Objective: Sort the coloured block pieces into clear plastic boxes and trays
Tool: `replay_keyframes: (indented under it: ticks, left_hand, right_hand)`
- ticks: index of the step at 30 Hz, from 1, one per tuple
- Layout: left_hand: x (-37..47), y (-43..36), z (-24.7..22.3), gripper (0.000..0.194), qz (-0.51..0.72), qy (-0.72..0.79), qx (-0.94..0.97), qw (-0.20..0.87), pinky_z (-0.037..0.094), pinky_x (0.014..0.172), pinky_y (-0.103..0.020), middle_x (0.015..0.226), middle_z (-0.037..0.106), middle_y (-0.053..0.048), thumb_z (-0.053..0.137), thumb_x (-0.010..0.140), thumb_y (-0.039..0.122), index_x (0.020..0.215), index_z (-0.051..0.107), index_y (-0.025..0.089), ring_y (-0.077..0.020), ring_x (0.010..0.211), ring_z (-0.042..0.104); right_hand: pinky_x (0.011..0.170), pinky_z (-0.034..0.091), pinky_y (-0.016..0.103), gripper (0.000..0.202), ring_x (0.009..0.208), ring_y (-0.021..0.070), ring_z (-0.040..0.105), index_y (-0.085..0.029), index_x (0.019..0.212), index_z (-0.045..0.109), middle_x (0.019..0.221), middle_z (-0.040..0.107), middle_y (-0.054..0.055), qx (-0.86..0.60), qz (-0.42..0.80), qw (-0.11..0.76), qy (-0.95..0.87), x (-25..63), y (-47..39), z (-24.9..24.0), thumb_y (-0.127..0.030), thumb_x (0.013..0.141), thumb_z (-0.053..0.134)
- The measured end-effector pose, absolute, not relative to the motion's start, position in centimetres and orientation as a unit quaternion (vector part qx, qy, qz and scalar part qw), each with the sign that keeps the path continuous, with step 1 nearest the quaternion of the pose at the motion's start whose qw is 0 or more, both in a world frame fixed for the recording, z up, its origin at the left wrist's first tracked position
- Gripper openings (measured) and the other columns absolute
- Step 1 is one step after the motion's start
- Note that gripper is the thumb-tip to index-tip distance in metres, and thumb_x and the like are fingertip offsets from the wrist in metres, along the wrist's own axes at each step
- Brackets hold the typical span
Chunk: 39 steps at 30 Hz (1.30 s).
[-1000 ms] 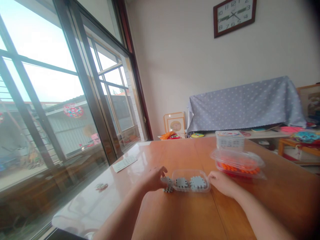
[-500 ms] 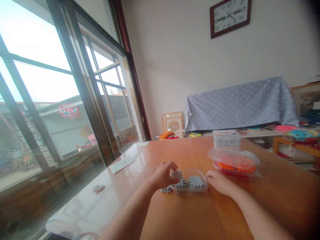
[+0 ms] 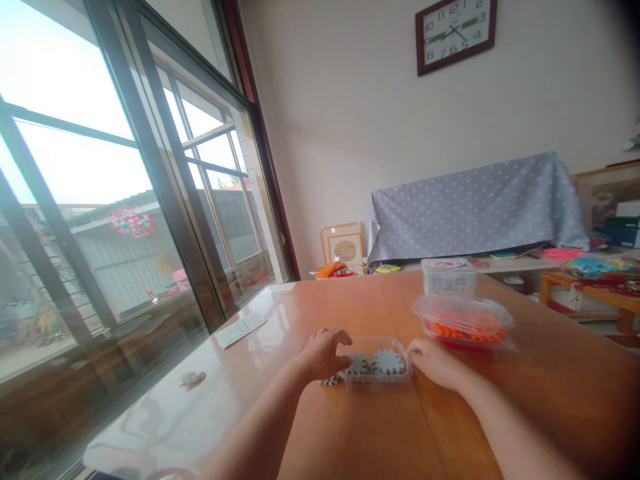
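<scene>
A clear plastic tray point(image 3: 383, 380) on the wooden table holds two stacks of grey toothed pieces, a right stack point(image 3: 389, 362) and a left stack point(image 3: 357, 364). My left hand point(image 3: 325, 355) is over the tray's left end, thumb and fingers apart, with nothing seen between them. At the tray's right end, my right hand point(image 3: 431, 362) has its fingers curled together against the rim. More grey toothed pieces point(image 3: 330, 381) lie on the table under my left hand, partly hidden by it.
Behind my right hand stands a clear container with orange pieces point(image 3: 467, 327), with a clear box point(image 3: 449, 275) behind it. A paper point(image 3: 242, 331) and a small item point(image 3: 193, 379) lie on the left. Windows flank the table's left side.
The grey piece between my left thumb and fingers has been let go over the left stack. My right hand remains at the tray's right end. The view has shifted slightly.
</scene>
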<state>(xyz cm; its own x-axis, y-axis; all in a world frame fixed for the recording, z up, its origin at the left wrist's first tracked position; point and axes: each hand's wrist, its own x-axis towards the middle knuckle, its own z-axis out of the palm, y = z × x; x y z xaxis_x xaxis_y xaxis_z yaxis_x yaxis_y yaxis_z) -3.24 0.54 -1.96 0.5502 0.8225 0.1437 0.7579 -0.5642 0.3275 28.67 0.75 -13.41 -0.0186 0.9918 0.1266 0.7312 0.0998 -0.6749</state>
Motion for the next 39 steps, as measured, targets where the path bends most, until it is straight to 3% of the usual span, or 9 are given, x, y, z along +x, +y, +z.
replay_keyframes:
  ticks: [6,15,27,32,39]
  left_hand:
    - [-7.1,1.7,-2.6,0.035,0.188,0.478,0.846,0.144,0.049,0.101,-0.035,0.121,0.07,-0.007,0.061,0.079,0.014,0.113,0.065,0.021,-0.0236,0.115,0.063]
    - [-9.3,0.1,-3.5,0.066,0.121,0.52,0.83,0.165,0.048,0.1,-0.041,0.129,0.067,-0.008,0.086,0.065,0.036,0.126,0.064,0.024,-0.0312,0.119,0.061]
    - [-10.0,1.3,-4.5,0.044,0.202,0.494,0.831,0.16,0.05,0.093,-0.035,0.113,0.073,-0.005,0.08,0.069,0.022,0.111,0.066,0.022,-0.0254,0.107,0.065]
    - [-9.0,1.8,-3.2,0.027,0.285,0.477,0.823,0.119,0.05,0.094,-0.033,0.111,0.073,-0.005,0.072,0.08,0.026,0.106,0.066,0.022,-0.0221,0.104,0.066]
    - [-2.3,0.2,-1.7,0.032,0.244,0.445,0.854,0.113,0.049,0.096,-0.035,0.114,0.073,-0.003,0.074,0.079,0.034,0.109,0.068,0.025,-0.0252,0.108,0.064]
  right_hand:
    - [0.068,0.041,0.027,0.024,0.072,0.0187,0.061,-0.021,0.079,0.07,0.074,0.072,0.003,-0.632,0.224,0.305,-0.676,28.7,0.4,-13.1,-0.041,0.089,0.058]
    - [0.069,0.043,0.028,0.028,0.068,0.0197,0.059,-0.022,0.073,0.068,0.064,0.067,0.002,-0.623,0.226,0.329,-0.673,28.4,0.0,-12.8,-0.046,0.086,0.062]
    - [0.07,0.045,0.028,0.026,0.071,0.0198,0.061,-0.022,0.076,0.069,0.068,0.07,0.002,-0.628,0.229,0.323,-0.67,28.1,-0.5,-12.2,-0.044,0.087,0.06]
    - [0.068,0.044,0.027,0.026,0.072,0.0196,0.061,-0.022,0.077,0.069,0.065,0.069,0.002,-0.636,0.224,0.315,-0.668,28.0,-0.7,-11.8,-0.043,0.088,0.059]
    - [0.066,0.042,0.027,0.024,0.073,0.0198,0.06,-0.022,0.076,0.069,0.066,0.069,0.002,-0.643,0.217,0.308,-0.667,27.9,-0.6,-11.6,-0.04,0.089,0.06]
